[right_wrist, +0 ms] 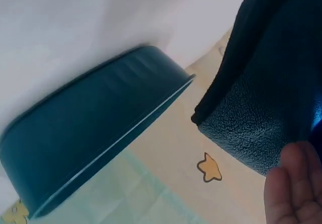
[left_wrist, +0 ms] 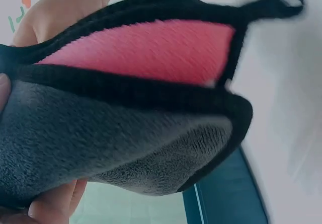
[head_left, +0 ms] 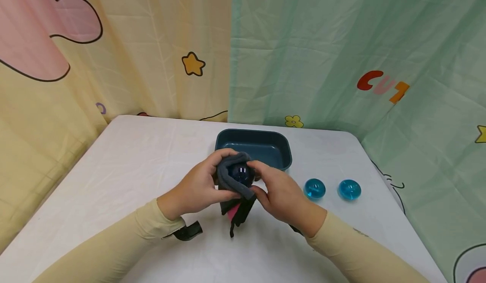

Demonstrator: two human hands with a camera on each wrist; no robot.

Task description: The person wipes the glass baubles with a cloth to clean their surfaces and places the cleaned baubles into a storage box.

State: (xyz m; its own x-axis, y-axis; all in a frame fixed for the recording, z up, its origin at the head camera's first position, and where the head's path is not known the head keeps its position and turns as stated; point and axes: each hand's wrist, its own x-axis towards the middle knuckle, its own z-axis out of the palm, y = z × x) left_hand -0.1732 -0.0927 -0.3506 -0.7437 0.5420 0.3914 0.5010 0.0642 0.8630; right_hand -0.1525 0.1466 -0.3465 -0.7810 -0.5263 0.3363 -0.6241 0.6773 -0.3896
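Observation:
A dark, shiny glass-like ball [head_left: 243, 174] sits in the folds of a grey cloth [head_left: 226, 174], held up over the table. My left hand [head_left: 201, 188] grips the cloth from the left, thumb below and fingers above. On the other side, my right hand [head_left: 284, 192] holds the ball between thumb and fingers at its right edge. The cloth [left_wrist: 100, 123] fills the left wrist view, showing black edging, a pink underside and a hanging loop. In the right wrist view, fingertips [right_wrist: 294, 158] lie against the cloth beside a blue glint of the ball.
A dark teal rectangular basin [head_left: 252, 141] stands on the white table [head_left: 152, 148] just beyond my hands. Two clear blue balls [head_left: 314, 189] lie to the right of my right hand. Patterned curtains [head_left: 288, 55] hang behind the table.

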